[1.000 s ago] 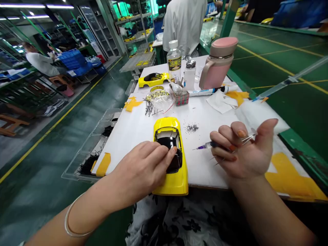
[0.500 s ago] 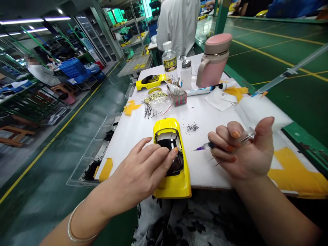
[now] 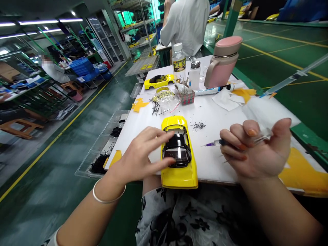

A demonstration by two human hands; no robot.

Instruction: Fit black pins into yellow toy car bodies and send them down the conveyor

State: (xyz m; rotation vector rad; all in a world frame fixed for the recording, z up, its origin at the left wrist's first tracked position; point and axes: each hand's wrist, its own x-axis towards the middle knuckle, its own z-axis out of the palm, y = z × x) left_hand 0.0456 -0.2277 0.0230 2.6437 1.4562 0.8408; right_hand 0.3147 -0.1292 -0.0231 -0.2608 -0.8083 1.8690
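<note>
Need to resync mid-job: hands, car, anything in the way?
Left hand open over yellow car, contact unclear. Right hand gripping purple-tipped syringe. Car roof-up; black bits beside it, not blocking.

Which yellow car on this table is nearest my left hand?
The front car, right by your left hand; the other yellow car sits farther back, beside the labelled bottle.

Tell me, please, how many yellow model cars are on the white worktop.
2: the near car, by the left hand; the far car, beside the labelled bottle.
</note>
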